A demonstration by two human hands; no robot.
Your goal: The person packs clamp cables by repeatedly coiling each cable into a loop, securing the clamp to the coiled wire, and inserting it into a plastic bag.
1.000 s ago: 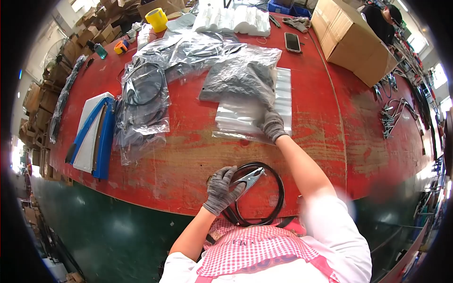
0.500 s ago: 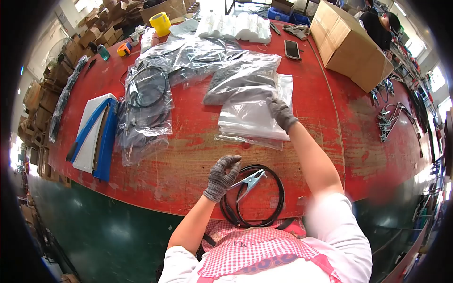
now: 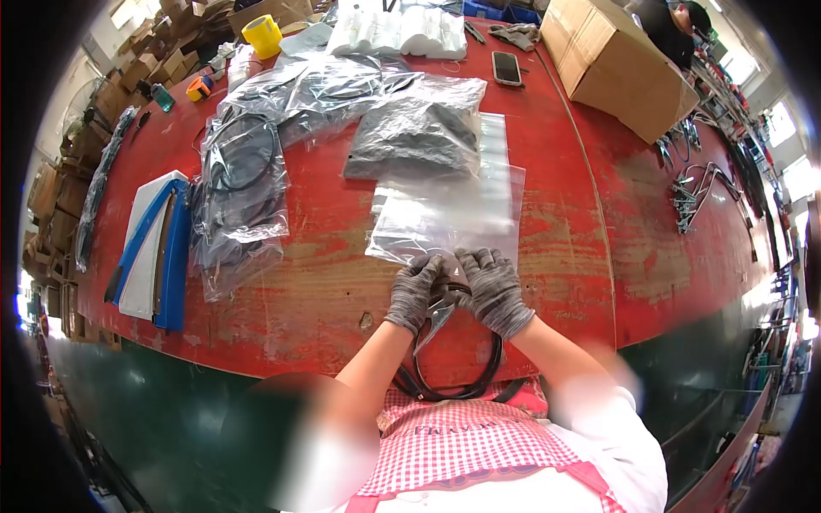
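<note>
Both gloved hands down at a clear plastic bag and a black cable coil, red table underneath.
Going by the clock from the hands, the coil is at 6, near the table edge, its top part tucked between the gloves, with a metal clamp just beside the left one. The left hand is partly closed, fingers curled at the coil's top; the right hand is bent over, fingertips at the bag's near edge. What's actually pinched by either can't really be told. A grey bagged bundle is seen at 12, bagged cables at 10, a blue-and-white tool at 9, a phone between 12 and 1, and a cardboard box at 1.
</note>
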